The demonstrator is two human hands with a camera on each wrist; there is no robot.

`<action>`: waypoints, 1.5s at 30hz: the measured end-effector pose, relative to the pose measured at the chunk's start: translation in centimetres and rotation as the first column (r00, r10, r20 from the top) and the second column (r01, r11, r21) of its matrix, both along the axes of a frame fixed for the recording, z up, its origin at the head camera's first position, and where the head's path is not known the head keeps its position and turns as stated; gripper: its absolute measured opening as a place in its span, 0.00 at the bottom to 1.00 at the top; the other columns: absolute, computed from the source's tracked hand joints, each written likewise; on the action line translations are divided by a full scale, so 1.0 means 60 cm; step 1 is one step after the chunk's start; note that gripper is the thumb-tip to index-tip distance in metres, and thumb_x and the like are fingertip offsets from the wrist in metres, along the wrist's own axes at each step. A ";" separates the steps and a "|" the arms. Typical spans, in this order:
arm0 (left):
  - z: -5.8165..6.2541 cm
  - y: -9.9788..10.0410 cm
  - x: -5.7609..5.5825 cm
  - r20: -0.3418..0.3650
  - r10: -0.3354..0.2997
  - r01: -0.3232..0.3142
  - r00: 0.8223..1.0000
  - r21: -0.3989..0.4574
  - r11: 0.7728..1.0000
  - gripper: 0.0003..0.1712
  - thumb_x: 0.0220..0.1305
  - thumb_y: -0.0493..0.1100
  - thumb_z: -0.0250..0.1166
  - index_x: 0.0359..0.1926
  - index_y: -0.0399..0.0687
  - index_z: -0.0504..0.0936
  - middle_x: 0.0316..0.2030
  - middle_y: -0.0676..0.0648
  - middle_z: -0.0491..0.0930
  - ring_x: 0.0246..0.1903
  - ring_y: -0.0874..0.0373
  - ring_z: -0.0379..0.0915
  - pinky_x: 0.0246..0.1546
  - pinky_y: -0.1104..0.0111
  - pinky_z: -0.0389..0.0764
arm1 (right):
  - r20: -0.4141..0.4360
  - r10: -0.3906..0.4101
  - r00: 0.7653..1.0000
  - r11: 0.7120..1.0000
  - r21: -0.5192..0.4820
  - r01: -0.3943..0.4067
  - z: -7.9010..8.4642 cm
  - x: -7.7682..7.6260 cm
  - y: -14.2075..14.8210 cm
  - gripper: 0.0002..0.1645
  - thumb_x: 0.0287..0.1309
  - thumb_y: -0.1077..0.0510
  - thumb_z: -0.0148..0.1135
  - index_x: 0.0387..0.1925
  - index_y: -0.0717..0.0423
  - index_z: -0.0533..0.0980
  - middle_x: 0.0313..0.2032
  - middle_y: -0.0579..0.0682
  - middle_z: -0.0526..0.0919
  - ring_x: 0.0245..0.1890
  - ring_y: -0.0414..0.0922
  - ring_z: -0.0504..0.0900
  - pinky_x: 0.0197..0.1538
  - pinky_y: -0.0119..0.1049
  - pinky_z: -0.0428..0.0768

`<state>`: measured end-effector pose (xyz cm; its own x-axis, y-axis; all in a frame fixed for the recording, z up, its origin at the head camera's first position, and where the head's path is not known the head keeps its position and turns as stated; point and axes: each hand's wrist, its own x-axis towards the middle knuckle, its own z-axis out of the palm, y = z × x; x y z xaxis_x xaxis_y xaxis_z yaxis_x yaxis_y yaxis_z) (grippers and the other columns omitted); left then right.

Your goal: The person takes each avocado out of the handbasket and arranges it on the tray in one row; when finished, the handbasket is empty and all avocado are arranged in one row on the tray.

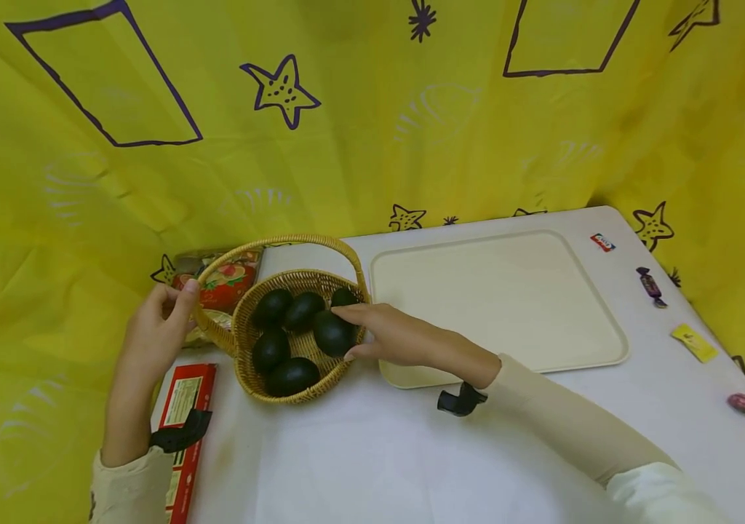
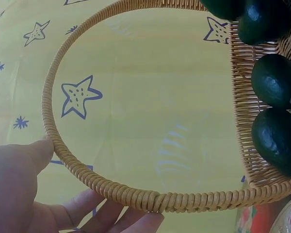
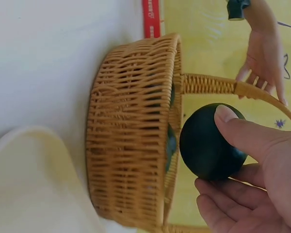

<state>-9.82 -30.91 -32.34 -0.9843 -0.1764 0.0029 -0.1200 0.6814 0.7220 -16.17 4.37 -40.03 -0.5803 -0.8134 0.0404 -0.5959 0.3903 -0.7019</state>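
My left hand [image 1: 150, 338] grips the tall arched handle [image 2: 106, 188] of a woven wicker basket [image 3: 128, 141], thumb on one side and fingertips on the other. Several dark green, glossy avocados [image 1: 292, 377] lie inside the basket. Over its right rim, my right hand [image 1: 405, 336] holds one avocado [image 3: 211, 143] between thumb and fingers. In the right wrist view this avocado is just outside the basket's mouth, partly covered by the thumb.
Right of the basket lies a cream tray [image 1: 490, 302]. Small wrapped sweets [image 1: 650, 286] and a lollipop [image 1: 741, 402] line the table's right side. A red box [image 1: 176, 418] lies at left, and red food packages [image 1: 231, 287] sit behind the basket. Yellow patterned cloth [image 1: 359, 145] hangs around the table.
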 end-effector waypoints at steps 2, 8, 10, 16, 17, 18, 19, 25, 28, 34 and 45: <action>0.001 0.000 0.001 0.001 0.004 -0.004 1.000 -0.004 1.000 0.32 0.83 0.64 0.47 0.50 0.35 0.71 0.52 0.32 0.75 0.55 0.27 0.80 0.37 0.87 0.77 | -0.009 -0.013 1.000 1.000 -0.023 0.013 0.003 0.003 0.016 0.44 0.68 0.53 0.73 0.79 0.56 0.64 0.76 0.53 0.70 0.75 0.48 0.70 0.74 0.43 0.74; 0.000 -0.002 -0.001 0.003 0.009 -0.009 1.000 -0.010 1.000 0.32 0.83 0.64 0.47 0.51 0.36 0.71 0.51 0.33 0.75 0.55 0.30 0.81 0.36 0.86 0.78 | -0.015 -0.082 0.997 0.996 -0.036 0.081 0.008 -0.002 0.072 0.44 0.68 0.54 0.73 0.79 0.56 0.64 0.76 0.53 0.69 0.77 0.51 0.67 0.77 0.49 0.69; 0.000 -0.003 -0.002 0.004 0.009 -0.009 1.000 -0.012 1.000 0.32 0.82 0.64 0.47 0.51 0.36 0.70 0.51 0.34 0.75 0.55 0.31 0.80 0.36 0.86 0.78 | -0.016 -0.107 0.994 0.994 -0.040 0.106 0.010 -0.005 0.091 0.44 0.67 0.55 0.73 0.79 0.55 0.64 0.76 0.53 0.70 0.77 0.51 0.68 0.77 0.50 0.69; 0.001 -0.003 -0.001 0.013 0.009 -0.008 1.000 -0.030 1.000 0.33 0.82 0.65 0.46 0.51 0.36 0.71 0.52 0.33 0.76 0.55 0.30 0.81 0.36 0.86 0.77 | -0.019 -0.188 0.982 0.982 -0.026 0.187 0.009 -0.014 0.139 0.46 0.64 0.56 0.76 0.78 0.57 0.65 0.75 0.55 0.72 0.75 0.54 0.70 0.76 0.54 0.70; 0.002 -0.003 -0.001 0.013 0.007 -0.007 1.000 -0.031 0.999 0.33 0.82 0.65 0.46 0.51 0.36 0.71 0.53 0.33 0.76 0.55 0.29 0.80 0.36 0.86 0.77 | -0.024 -0.200 0.980 0.980 -0.025 0.199 0.006 -0.017 0.144 0.46 0.64 0.57 0.76 0.78 0.58 0.65 0.74 0.56 0.72 0.75 0.55 0.70 0.76 0.54 0.70; 0.002 -0.003 0.000 0.013 0.006 -0.006 1.000 -0.033 0.999 0.32 0.83 0.64 0.46 0.51 0.36 0.70 0.53 0.33 0.75 0.55 0.29 0.80 0.36 0.86 0.76 | -0.027 -0.210 0.977 0.977 -0.026 0.210 0.004 -0.020 0.149 0.46 0.64 0.57 0.76 0.78 0.58 0.65 0.74 0.56 0.72 0.75 0.55 0.70 0.76 0.55 0.70; 0.003 -0.003 0.000 0.012 0.005 -0.005 1.000 -0.034 0.999 0.32 0.83 0.64 0.46 0.51 0.36 0.70 0.52 0.33 0.75 0.55 0.29 0.80 0.36 0.86 0.76 | -0.026 -0.223 0.974 0.975 -0.029 0.222 0.001 -0.023 0.152 0.46 0.64 0.57 0.76 0.78 0.59 0.65 0.74 0.57 0.72 0.75 0.56 0.70 0.76 0.55 0.71; 0.005 -0.003 0.000 0.006 0.001 -0.001 1.000 -0.037 0.999 0.32 0.83 0.64 0.47 0.50 0.36 0.70 0.51 0.34 0.75 0.55 0.30 0.80 0.36 0.87 0.76 | -0.024 -0.289 0.957 0.957 -0.045 0.287 -0.023 -0.040 0.158 0.45 0.63 0.60 0.76 0.77 0.63 0.65 0.72 0.61 0.73 0.72 0.61 0.73 0.74 0.58 0.72; 0.006 -0.002 0.000 0.008 0.001 -0.001 1.000 -0.033 0.999 0.32 0.83 0.64 0.47 0.50 0.36 0.71 0.51 0.34 0.75 0.55 0.31 0.80 0.36 0.87 0.76 | -0.030 -0.319 0.947 0.947 -0.045 0.317 -0.039 -0.049 0.155 0.45 0.63 0.61 0.76 0.76 0.64 0.66 0.72 0.63 0.73 0.71 0.62 0.73 0.73 0.59 0.73; 0.004 -0.003 0.000 0.002 -0.001 0.001 1.000 -0.027 1.000 0.32 0.83 0.64 0.47 0.50 0.36 0.71 0.51 0.34 0.75 0.55 0.29 0.80 0.36 0.87 0.77 | -0.009 -0.373 0.928 0.927 -0.046 0.373 -0.062 -0.068 0.139 0.44 0.63 0.62 0.75 0.76 0.64 0.66 0.72 0.63 0.74 0.72 0.62 0.73 0.74 0.58 0.72; 0.002 -0.003 0.000 0.006 -0.009 0.009 1.000 -0.012 1.000 0.32 0.82 0.65 0.46 0.50 0.36 0.70 0.50 0.35 0.75 0.55 0.29 0.80 0.38 0.87 0.77 | 0.004 -0.399 0.917 0.917 0.033 0.399 -0.082 -0.083 0.096 0.44 0.61 0.62 0.77 0.73 0.70 0.67 0.70 0.67 0.74 0.72 0.63 0.72 0.75 0.56 0.71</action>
